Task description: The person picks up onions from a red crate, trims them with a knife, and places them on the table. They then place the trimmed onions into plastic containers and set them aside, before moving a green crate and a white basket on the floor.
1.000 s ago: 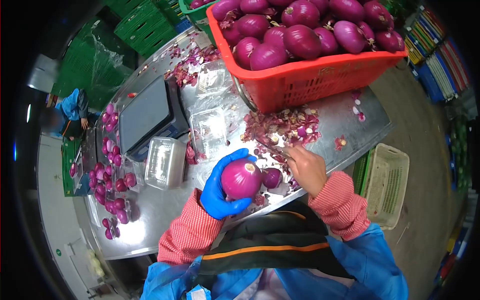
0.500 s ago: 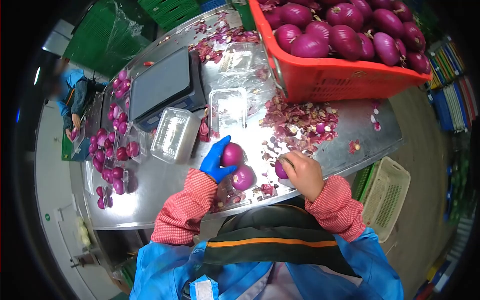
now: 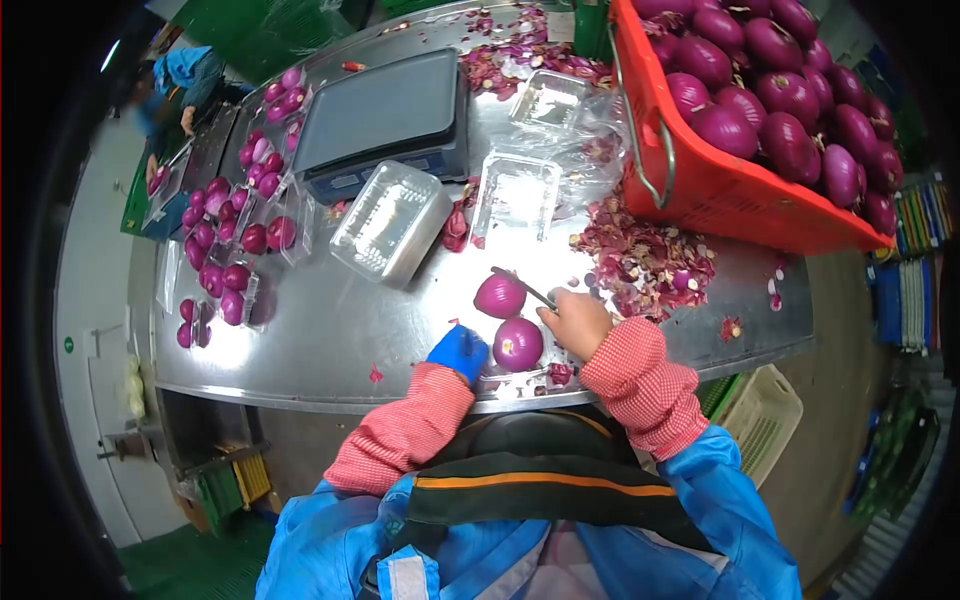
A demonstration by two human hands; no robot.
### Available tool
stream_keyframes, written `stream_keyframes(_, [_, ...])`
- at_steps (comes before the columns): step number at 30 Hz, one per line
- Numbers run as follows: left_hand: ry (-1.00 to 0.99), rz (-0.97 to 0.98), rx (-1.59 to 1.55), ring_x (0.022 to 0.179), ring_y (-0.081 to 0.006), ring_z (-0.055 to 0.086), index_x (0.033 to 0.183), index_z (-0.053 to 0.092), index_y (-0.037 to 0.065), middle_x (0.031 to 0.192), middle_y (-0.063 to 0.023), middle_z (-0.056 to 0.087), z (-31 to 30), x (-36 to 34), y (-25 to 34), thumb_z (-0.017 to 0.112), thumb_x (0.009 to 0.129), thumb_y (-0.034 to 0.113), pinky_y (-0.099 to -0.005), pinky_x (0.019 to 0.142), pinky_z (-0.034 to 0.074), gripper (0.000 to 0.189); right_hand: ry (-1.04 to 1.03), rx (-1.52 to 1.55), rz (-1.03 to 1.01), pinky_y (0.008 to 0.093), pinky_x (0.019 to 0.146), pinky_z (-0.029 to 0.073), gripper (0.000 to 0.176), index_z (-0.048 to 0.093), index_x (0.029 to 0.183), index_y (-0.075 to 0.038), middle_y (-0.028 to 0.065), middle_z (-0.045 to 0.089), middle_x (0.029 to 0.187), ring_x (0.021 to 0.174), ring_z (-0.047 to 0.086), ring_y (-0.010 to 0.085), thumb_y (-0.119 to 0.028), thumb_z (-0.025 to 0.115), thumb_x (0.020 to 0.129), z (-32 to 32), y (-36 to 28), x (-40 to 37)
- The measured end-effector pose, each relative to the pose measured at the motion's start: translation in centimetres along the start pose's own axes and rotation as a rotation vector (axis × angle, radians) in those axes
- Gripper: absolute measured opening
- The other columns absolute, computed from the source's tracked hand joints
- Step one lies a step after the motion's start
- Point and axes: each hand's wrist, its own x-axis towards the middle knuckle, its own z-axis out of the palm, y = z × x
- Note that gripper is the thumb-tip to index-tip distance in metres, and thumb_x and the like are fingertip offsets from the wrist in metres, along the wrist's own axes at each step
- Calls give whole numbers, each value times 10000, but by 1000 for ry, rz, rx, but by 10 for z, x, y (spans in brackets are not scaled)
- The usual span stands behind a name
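My left hand [image 3: 460, 352], in a blue glove, is closed beside the front edge of a clear tray; what it holds, if anything, is hidden. Two purple onions are close together at that tray: the rear onion [image 3: 500, 297] and the front onion [image 3: 518, 345]. My bare right hand [image 3: 578, 322] is to their right, its fingers closed on a small knife [image 3: 535, 291]. The dark blade points left over the rear onion. Onion skins [image 3: 650, 265] are heaped behind my right hand.
A red crate [image 3: 740, 205] of onions stands at the back right. Behind the onions are an empty clear tray [image 3: 517, 197], stacked trays [image 3: 390, 225] and a scale [image 3: 378, 110]. Packed onions [image 3: 232, 307] lie at the left. Another person [image 3: 190, 75] works at the far left.
The view has shifted. My left hand has come off the two onions and closed. The onion under my right hand is out of sight, and the knife now shows clearly over the rear onion.
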Motion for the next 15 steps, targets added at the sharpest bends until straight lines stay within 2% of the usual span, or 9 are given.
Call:
stream_keyframes(2, [42, -59, 95, 762, -355, 636, 952, 557, 27, 825, -201, 611, -5, -9, 25, 622, 897, 280, -412, 678, 495, 267, -54, 48, 46, 465, 766, 513, 302, 638, 964, -10, 219, 678, 871, 849, 662, 379, -298, 607, 882, 11, -1, 12])
stream_keyframes(5, [160, 134, 69, 791, -411, 618, 943, 538, 32, 829, -233, 584, -11, -9, 15, 579, 925, 242, -441, 667, 487, 215, -76, 235, 122, 445, 745, 518, 280, 643, 975, -23, 210, 683, 863, 837, 667, 377, -276, 606, 860, 16, -1, 20])
stream_keyframes(8, [277, 282, 69, 805, -421, 614, 940, 530, 36, 842, -218, 585, -34, -22, 5, 582, 930, 233, -455, 685, 496, 204, -58, 217, 22, 413, 692, 526, 262, 643, 954, -8, 196, 682, 796, 768, 676, 362, -248, 582, 869, 31, -16, 4])
stream_keyframes(9, [257, 292, 91, 812, -422, 612, 947, 533, 41, 853, -212, 588, -45, -23, -6, 584, 929, 234, -455, 692, 499, 200, -155, 373, 112, 386, 642, 526, 264, 640, 946, 12, 172, 667, 714, 683, 681, 313, -234, 576, 875, 31, -31, -4])
stream_keyframes(10, [246, 302, 113, 820, -423, 610, 954, 537, 46, 865, -207, 591, -59, -22, -21, 586, 929, 235, -454, 699, 501, 196, -167, 534, 12, 365, 623, 518, 288, 634, 982, 31, 151, 654, 677, 650, 681, 259, -231, 583, 875, 39, -39, -10])
stream_keyframes(12, [234, 272, 168, 854, -422, 610, 995, 546, 61, 924, -196, 601, -90, -20, -53, 587, 929, 250, -459, 729, 506, 204, -273, 661, -16, 368, 626, 514, 301, 632, 1022, 30, 145, 657, 691, 649, 680, 245, -230, 598, 874, 38, -77, -25])
stream_keyframes(14, [224, 201, 232, 907, -417, 616, 1064, 560, 80, 1019, -185, 615, -122, -17, -82, 583, 931, 278, -469, 775, 510, 239, -286, 670, -78, 364, 629, 514, 289, 629, 1045, 24, 165, 670, 734, 667, 683, 284, -212, 593, 882, 69, -88, -19])
stream_keyframes(15, [235, 172, 278, 952, -404, 619, 1095, 576, 81, 1062, -179, 624, -140, -13, -95, 580, 936, 295, -457, 817, 510, 267, -221, 560, -150, 368, 633, 515, 266, 631, 1050, 10, 182, 680, 784, 673, 679, 313, -199, 599, 890, 71, -98, -17])
